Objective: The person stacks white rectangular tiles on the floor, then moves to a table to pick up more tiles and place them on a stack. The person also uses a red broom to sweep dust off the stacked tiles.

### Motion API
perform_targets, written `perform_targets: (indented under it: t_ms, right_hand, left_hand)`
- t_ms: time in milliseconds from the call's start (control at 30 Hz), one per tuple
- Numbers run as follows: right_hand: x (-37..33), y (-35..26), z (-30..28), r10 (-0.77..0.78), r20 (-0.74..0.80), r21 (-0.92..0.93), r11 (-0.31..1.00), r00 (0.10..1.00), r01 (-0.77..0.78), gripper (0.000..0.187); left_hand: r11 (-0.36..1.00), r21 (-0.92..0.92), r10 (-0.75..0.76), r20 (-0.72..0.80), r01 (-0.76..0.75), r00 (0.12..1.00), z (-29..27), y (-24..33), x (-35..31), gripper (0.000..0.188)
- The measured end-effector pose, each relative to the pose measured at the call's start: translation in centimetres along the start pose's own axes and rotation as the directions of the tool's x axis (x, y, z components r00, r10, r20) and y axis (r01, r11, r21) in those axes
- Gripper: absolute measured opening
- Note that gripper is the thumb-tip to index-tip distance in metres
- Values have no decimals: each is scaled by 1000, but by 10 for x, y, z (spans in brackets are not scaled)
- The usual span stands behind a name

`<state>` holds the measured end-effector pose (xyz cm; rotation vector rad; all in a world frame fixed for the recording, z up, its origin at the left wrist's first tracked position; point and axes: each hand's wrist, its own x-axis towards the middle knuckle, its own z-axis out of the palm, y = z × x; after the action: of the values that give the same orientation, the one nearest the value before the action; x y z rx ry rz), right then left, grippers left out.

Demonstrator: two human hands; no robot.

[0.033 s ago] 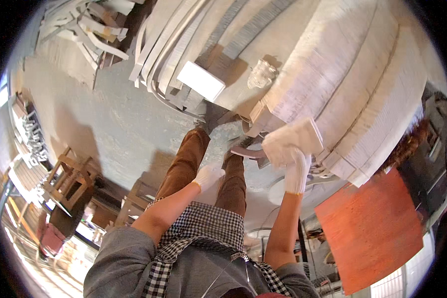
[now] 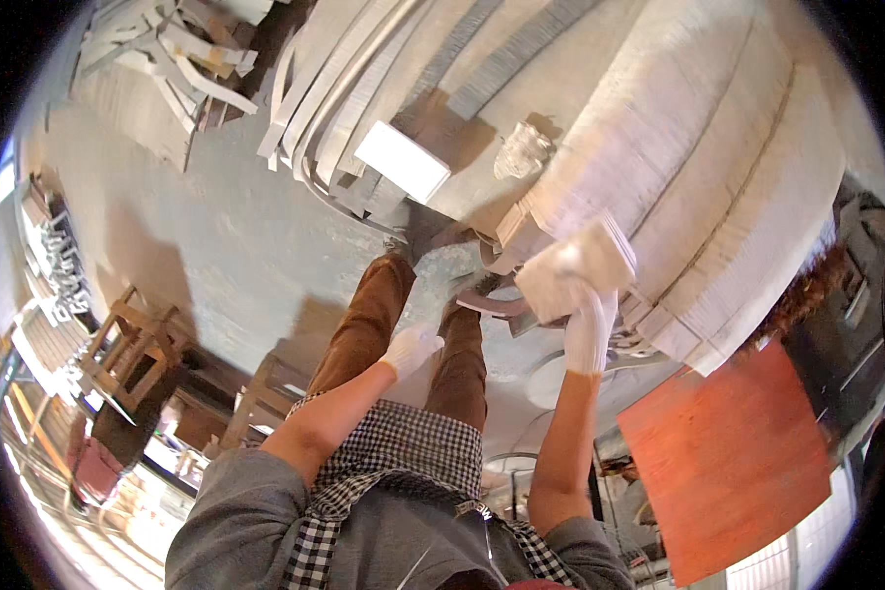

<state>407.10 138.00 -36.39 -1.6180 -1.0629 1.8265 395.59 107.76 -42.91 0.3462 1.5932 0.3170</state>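
White-gloved right grip [image 2: 590, 313] clasping pale block [image 2: 598, 258]; left grip [image 2: 411, 352] clenched (grey shirt [image 2: 388, 536] lettered).

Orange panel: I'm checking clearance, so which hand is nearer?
Right. In the picture, the right hand is up-left of the orange panel; the left hand is farther left, over the legs.

Two hands [image 2: 413, 348], one orange panel [image 2: 733, 462]

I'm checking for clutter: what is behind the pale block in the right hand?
Beside the pale block, a curved strip shows at left; whatever lies directly behind the block is covered.
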Motion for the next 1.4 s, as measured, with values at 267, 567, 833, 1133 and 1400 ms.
perform_targets:
  t_ms: [267, 567, 833, 1133, 1400]
  right_hand:
    - [150, -43, 187, -203, 386, -872, 236, 900, 428, 73]
    - [235, -9, 314, -257, 521, -823, -405, 814, 398, 67]
    - [259, 30, 321, -356, 685, -709, -527, 635, 469, 94]
    - [244, 1, 328, -197, 588, -764, -453, 785, 459, 100]
    - [255, 10, 321, -208, 510, -797, -479, 835, 368, 118]
  left_hand:
    - [922, -357, -191, -75, 152, 979, -23, 11, 7, 49]
    - [763, -617, -185, 76, 192, 980, -40, 10, 22, 58]
    - [784, -606, -121, 60, 132, 991, -69, 24, 20, 57]
    - [766, -627, -139, 59, 145, 989, -76, 21, 27, 57]
    - [757, -638, -129, 62, 139, 990, -75, 25, 29, 57]
